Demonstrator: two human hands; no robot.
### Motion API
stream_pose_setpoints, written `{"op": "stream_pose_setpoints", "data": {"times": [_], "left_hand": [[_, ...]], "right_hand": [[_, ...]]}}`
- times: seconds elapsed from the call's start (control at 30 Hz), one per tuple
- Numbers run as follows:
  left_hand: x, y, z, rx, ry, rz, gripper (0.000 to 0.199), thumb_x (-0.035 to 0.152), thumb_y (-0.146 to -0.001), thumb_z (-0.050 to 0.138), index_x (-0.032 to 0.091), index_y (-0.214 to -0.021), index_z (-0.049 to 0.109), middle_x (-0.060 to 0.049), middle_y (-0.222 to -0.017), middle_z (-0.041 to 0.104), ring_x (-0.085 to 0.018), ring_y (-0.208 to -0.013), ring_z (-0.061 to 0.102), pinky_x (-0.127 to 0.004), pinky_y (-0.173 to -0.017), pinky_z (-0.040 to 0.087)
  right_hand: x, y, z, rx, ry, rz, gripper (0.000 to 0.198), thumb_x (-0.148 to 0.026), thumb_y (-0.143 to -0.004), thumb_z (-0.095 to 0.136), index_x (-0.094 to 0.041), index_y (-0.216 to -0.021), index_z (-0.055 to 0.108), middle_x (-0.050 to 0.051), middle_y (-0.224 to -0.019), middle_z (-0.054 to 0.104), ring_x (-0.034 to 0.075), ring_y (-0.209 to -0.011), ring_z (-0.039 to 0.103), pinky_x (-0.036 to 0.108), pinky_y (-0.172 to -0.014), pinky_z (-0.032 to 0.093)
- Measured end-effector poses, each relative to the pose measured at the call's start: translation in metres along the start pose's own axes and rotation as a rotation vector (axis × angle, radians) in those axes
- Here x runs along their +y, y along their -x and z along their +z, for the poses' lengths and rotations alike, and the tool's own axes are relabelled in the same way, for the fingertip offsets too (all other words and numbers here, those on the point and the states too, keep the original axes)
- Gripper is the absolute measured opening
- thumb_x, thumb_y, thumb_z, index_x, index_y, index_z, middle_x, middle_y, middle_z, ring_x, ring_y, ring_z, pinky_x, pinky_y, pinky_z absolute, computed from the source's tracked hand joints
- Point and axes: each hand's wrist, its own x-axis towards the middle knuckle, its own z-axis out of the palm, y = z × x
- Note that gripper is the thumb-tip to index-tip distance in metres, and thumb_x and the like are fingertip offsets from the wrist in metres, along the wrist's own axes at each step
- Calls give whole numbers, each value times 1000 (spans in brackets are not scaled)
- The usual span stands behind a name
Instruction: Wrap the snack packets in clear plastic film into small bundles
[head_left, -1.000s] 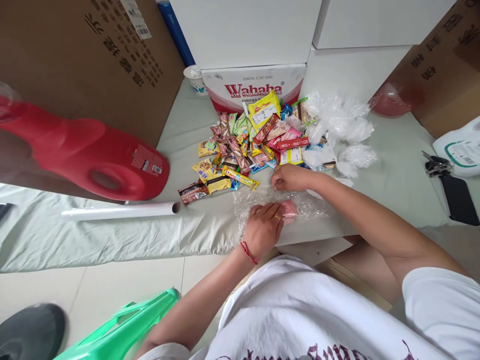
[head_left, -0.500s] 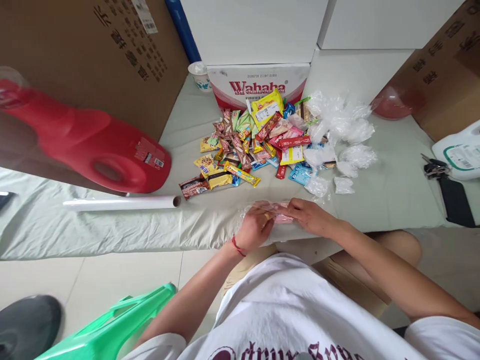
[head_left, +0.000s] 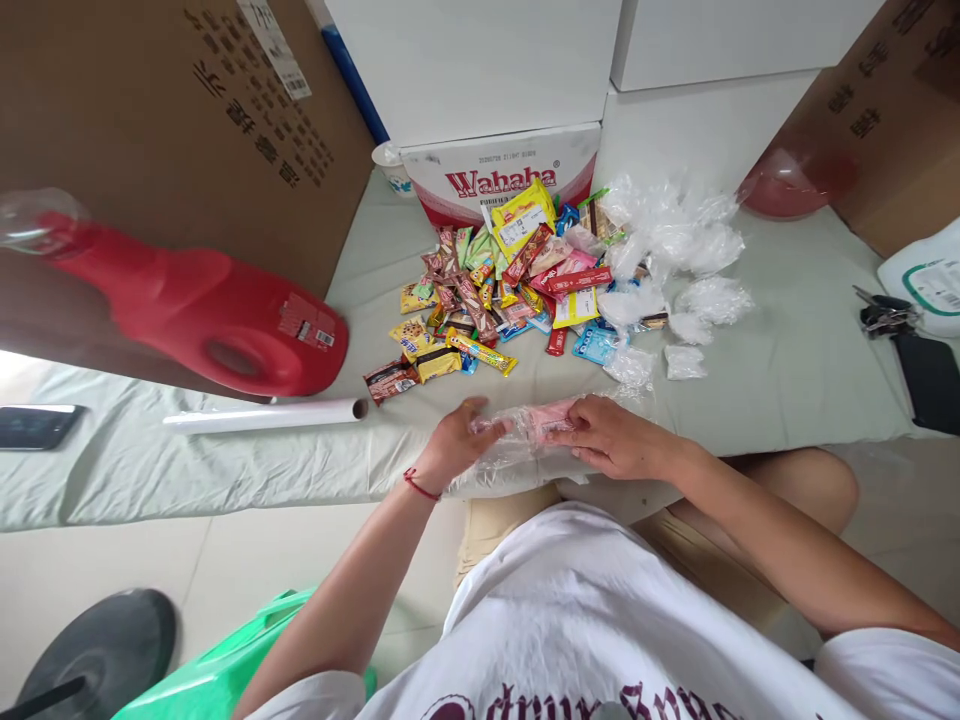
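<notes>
A clear plastic bag (head_left: 504, 446) stretches between my two hands at the front edge of the cloth-covered surface. My left hand (head_left: 459, 440), with a red string bracelet at the wrist, pinches the bag's left end. Closed on the right end of a pink packet (head_left: 546, 420) is my right hand (head_left: 613, 438), fingers across its front. The packet's left part meets the bag; I cannot tell how much of it lies inside. Just beyond, a heap of wrapped snacks (head_left: 480, 310) is piled up, with crumpled clear bags (head_left: 675, 230) to its right.
A red detergent bottle (head_left: 202, 310) and a white roll (head_left: 262, 416) lie to the left, near a phone (head_left: 37, 427). The Wahaha carton (head_left: 501, 165) stands behind the snacks. Keys (head_left: 885, 315) and a black case (head_left: 928, 380) are far right. Below is a green stool (head_left: 217, 670).
My left hand has moved left, away from my right hand, drawing the clear plastic out. More of the pink packet shows. The view has shifted slightly.
</notes>
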Motion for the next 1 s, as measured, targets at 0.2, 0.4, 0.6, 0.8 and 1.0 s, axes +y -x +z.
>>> {"op": "stream_pose_setpoints", "data": {"times": [0.2,0.4,0.6,0.8,1.0], "left_hand": [[25,19,2,-236,262,-55,38,52,-71,76,21,-64,57,2,-58,59,-14,-54,55,-28,-56,45],[55,21,72,-79,-72,220,26,39,-93,53,20,-90,70,-7,-83,71,-21,-73,67,-31,-65,51],[33,36,101,118,-704,572,27,25,-101,45,22,-114,69,-13,-104,68,-24,-88,66,-32,-62,48],[20,36,103,179,-836,658,28,18,-100,50,24,-122,65,-10,-101,69,-24,-90,67,-31,-57,43],[14,34,108,187,-772,621,32,22,-103,49,21,-134,60,-11,-108,71,-24,-95,70,-31,-56,44]], "right_hand": [[0,-3,0,-5,-59,22,49,-18,-99,58,-33,-146,63,10,-110,61,23,-100,55,39,-94,47],[-6,-6,-3,-39,-57,19,44,-14,-91,62,-22,-134,69,15,-120,63,28,-112,57,48,-101,48],[19,20,-43,335,-367,383,32,-22,-98,48,-22,-113,76,6,-102,74,20,-94,68,33,-87,53],[39,7,-44,229,-93,881,39,-48,-101,49,-21,-116,74,9,-101,76,24,-89,67,31,-75,44],[25,26,-33,-154,16,837,27,-40,-88,69,-21,-108,75,9,-92,72,27,-90,63,31,-75,43]]}}
